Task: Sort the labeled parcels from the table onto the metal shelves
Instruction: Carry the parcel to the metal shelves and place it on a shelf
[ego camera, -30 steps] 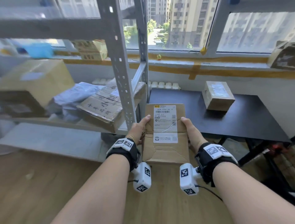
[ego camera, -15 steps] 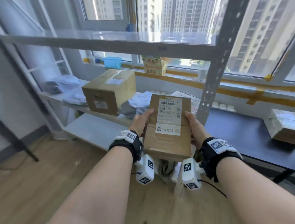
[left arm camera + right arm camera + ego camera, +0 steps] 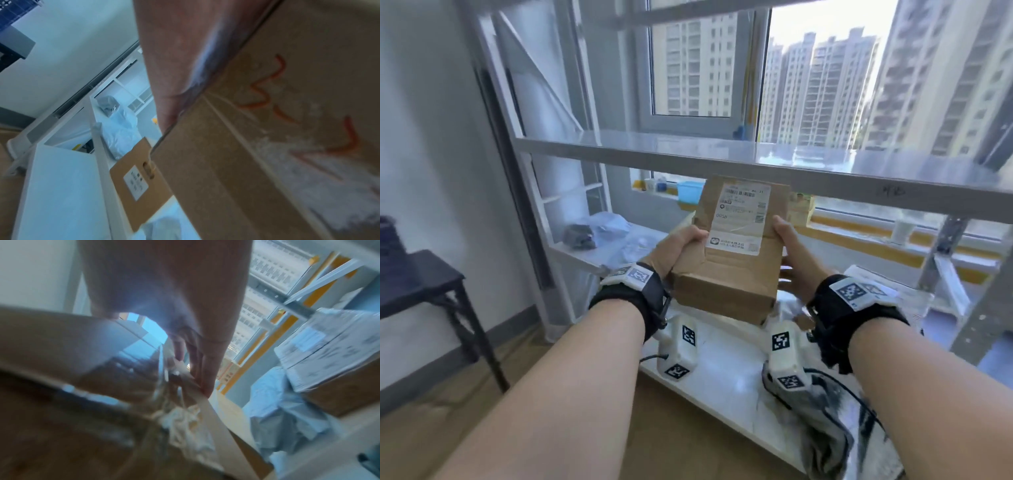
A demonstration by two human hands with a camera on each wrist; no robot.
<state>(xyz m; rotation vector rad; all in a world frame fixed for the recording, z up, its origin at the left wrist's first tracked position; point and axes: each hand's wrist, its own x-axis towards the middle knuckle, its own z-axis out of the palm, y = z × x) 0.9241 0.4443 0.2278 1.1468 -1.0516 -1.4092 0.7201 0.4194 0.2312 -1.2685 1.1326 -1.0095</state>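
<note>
Currently a brown cardboard parcel (image 3: 732,253) is held at the centre of the head view, clamped between the two hands. The left hand (image 3: 676,251) is pressed against the parcel's nine o'clock side with its thumb laid over the top face, and the right hand (image 3: 789,250) is set against the three o'clock side, thumb likewise on top and fingers curled beneath. A white shipping label (image 3: 739,219) with a barcode is seen on the upward face, tilted toward the camera. The parcel is carried in the air in front of the metal shelves (image 3: 756,164), just below the front edge of an upper shelf board that crosses at twelve o'clock, and above a lower white shelf board (image 3: 726,373) at six o'clock. At ten o'clock, on a middle shelf, grey and pale plastic mailer bags (image 3: 599,229) are lying. A dark bench (image 3: 417,287) is seen at nine o'clock against the wall. In the left wrist view, orange marks are seen on the parcel's underside (image 3: 287,146), and another brown box with a small label (image 3: 135,183) is seen beyond it. In the right wrist view, a taped carton (image 3: 333,353) and a pale blue bag (image 3: 283,410) are seen at three o'clock.
</note>
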